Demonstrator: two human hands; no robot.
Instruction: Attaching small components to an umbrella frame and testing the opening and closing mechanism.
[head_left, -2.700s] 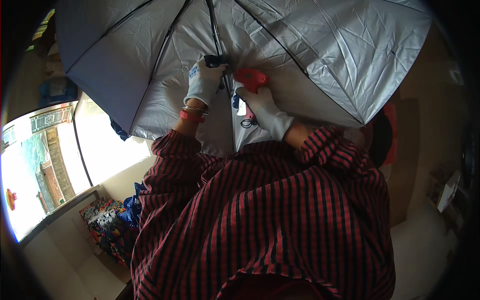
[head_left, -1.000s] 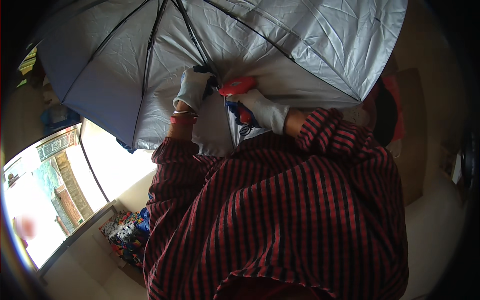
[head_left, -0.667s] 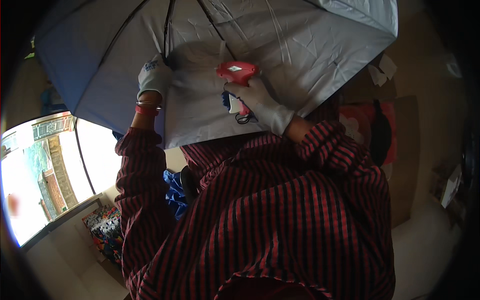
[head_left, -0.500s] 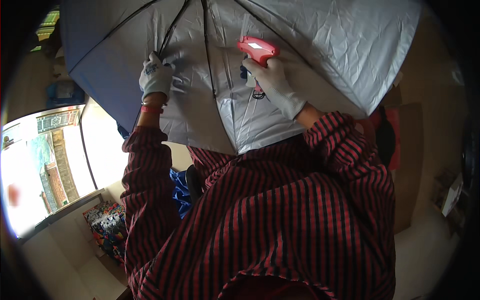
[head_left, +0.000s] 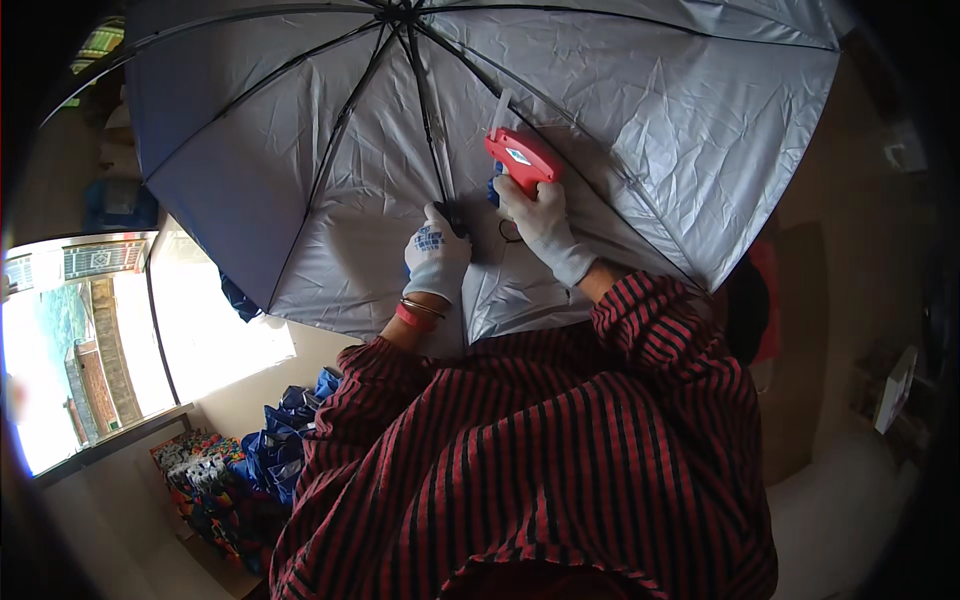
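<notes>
An open umbrella (head_left: 300, 170) with a silver-grey inner lining and black ribs fills the upper part of the view, its hub at the top centre. My left hand (head_left: 436, 258), in a white glove, grips a black rib of the umbrella near its lower end. My right hand (head_left: 540, 222), also in a white glove, holds a red tagging gun (head_left: 522, 158) with its tip against the lining just right of that rib. My red-and-black striped sleeves reach up from below.
A bright window (head_left: 70, 350) is at the left. Below it lie a heap of blue folded fabric (head_left: 290, 440) and colourful packets (head_left: 195, 470). A red and black thing (head_left: 752, 310) shows past the umbrella's right edge.
The umbrella has turned and shifted. My left hand moved from the left part of the canopy to a rib near the centre. My right hand with the red gun stayed up on the lining.
</notes>
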